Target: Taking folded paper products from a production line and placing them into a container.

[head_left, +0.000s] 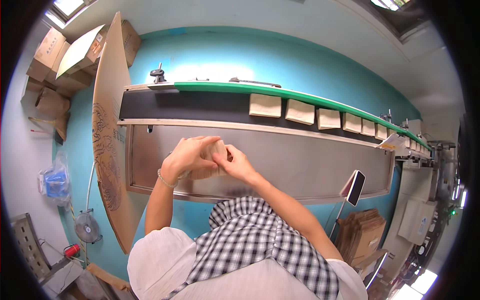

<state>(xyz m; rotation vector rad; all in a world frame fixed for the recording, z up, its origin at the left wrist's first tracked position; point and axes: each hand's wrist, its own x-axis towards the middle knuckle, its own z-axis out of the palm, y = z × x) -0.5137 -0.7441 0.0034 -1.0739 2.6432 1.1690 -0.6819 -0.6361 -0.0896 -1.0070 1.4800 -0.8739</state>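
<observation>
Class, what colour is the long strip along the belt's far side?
Green; the strip shows best in the head view.

Held bundle [218,148]: pale tan | beyond the grip, belt [200,107]: black; rail [215,87]: bright green | bodyward of it, apron [240,232]: black-and-white check

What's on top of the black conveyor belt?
A row of pale blocks lies on the black belt beside the green rail. The belt beneath the blocks is covered, a white item hides part of the row, and the farthest blocks are too small to count.
</observation>
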